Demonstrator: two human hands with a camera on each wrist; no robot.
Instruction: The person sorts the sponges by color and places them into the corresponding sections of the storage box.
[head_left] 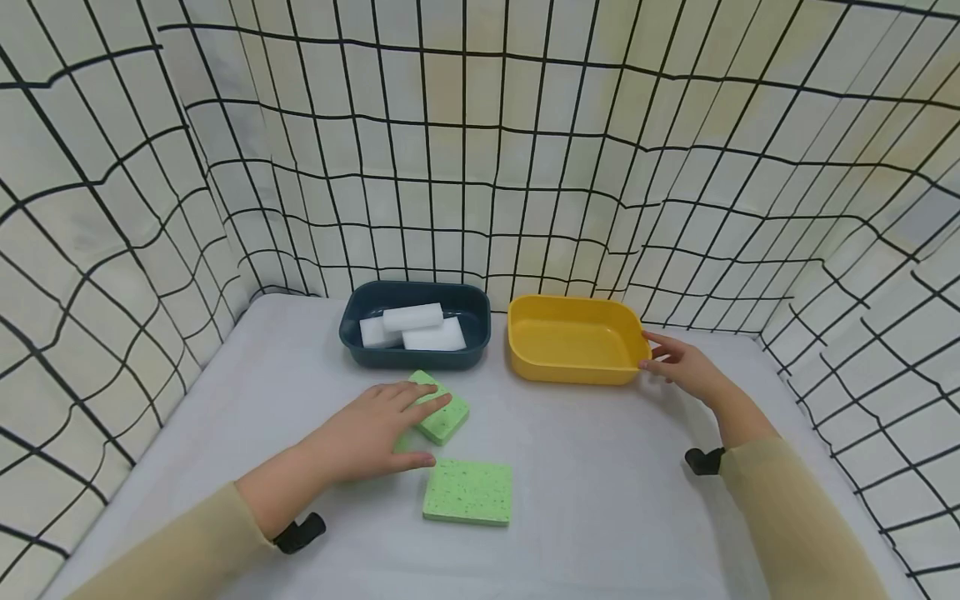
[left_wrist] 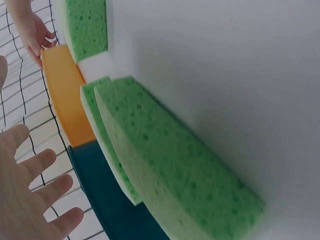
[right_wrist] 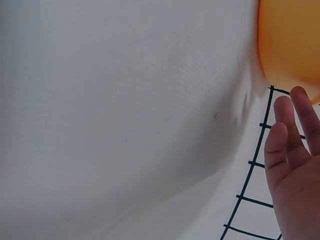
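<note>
My left hand (head_left: 375, 429) hovers over the green sponges with its fingers spread and nothing held. One sponge (head_left: 453, 421) lies tilted beyond its fingertips, another (head_left: 468, 492) lies flat nearer me, and a third (left_wrist: 175, 165) is mostly hidden beneath the hand in the head view. At the right end of the yellow tub (head_left: 577, 340), my right hand (head_left: 686, 367) touches the rim with its fingertips. Its fingers look fairly straight in the right wrist view, beside the tub's wall (right_wrist: 292, 40); the thumb is out of sight there.
A dark blue tub (head_left: 412, 358) holding several white blocks (head_left: 412, 317) stands left of the yellow one. Black wire grid (head_left: 480, 150) over pale cloth walls in the back and both sides. A white cloth (head_left: 600, 483) covers the work surface.
</note>
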